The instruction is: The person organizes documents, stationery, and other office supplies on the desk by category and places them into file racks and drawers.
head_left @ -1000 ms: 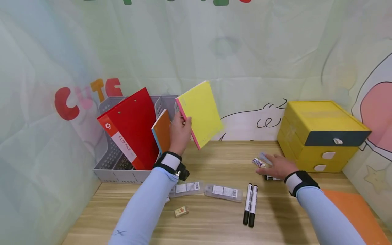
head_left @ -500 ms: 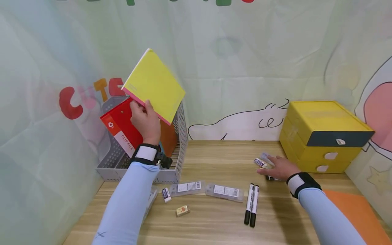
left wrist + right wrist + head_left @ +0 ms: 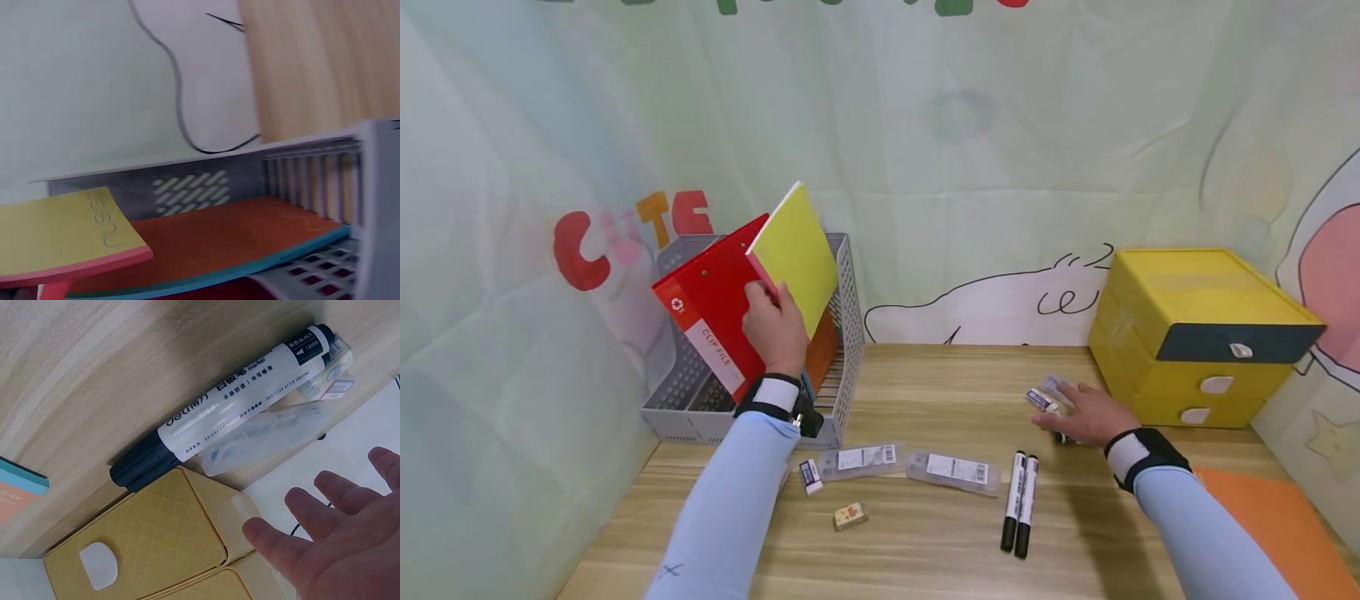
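Note:
My left hand (image 3: 775, 333) grips a yellow notebook (image 3: 801, 258) by its pink spine edge, tilted over the right part of a grey desk file holder (image 3: 852, 308). Inside that holder, a red clip file (image 3: 722, 308) leans at left and an orange notebook (image 3: 825, 346) with a blue spine stands below the yellow one. The left wrist view shows the yellow notebook's corner overlapping the orange cover. My right hand (image 3: 1086, 414), fingers spread, hovers by a white eraser (image 3: 1041, 400). Its wrist view shows whiteboard markers (image 3: 231, 406) and a clear plastic case (image 3: 262, 437) near the fingers.
A yellow drawer box (image 3: 1210, 287) stands at the back right. Two clear plastic cases (image 3: 953, 472), a pair of markers (image 3: 1021, 504), a small patterned eraser (image 3: 850, 516) and another eraser (image 3: 810, 477) lie in front. An orange notebook (image 3: 1270, 517) lies at the right edge.
My left hand has carried the yellow notebook left and up over the file holder, then lowered it between the red clip file and the holder's right wall. My right hand has stayed in place.

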Motion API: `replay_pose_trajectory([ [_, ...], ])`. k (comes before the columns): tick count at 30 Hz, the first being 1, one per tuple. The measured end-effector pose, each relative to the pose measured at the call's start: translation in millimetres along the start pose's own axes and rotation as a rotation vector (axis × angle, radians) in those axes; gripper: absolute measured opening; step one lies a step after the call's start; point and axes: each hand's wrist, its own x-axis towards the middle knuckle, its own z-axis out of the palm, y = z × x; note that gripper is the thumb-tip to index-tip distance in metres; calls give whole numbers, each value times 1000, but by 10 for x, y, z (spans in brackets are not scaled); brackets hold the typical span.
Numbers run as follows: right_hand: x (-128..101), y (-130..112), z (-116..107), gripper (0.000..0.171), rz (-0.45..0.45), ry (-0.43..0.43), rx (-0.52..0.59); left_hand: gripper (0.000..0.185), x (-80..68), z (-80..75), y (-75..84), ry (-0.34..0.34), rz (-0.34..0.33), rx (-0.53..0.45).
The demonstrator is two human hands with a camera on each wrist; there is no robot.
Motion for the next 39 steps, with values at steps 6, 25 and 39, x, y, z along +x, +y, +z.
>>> replay_pose_trajectory([
  [6, 3, -13, 36, 106, -3, -9, 6, 30, -168, 133, -301, -55, -17, 73],
  [25, 16, 51, 122, 110, 11, -22, 8, 42, -344, 138, -682, -382, -14, 708],
  [39, 29, 42, 97, 92, -21, 3, -20, 43, -279, 44, -732, -396, -64, 701],
])
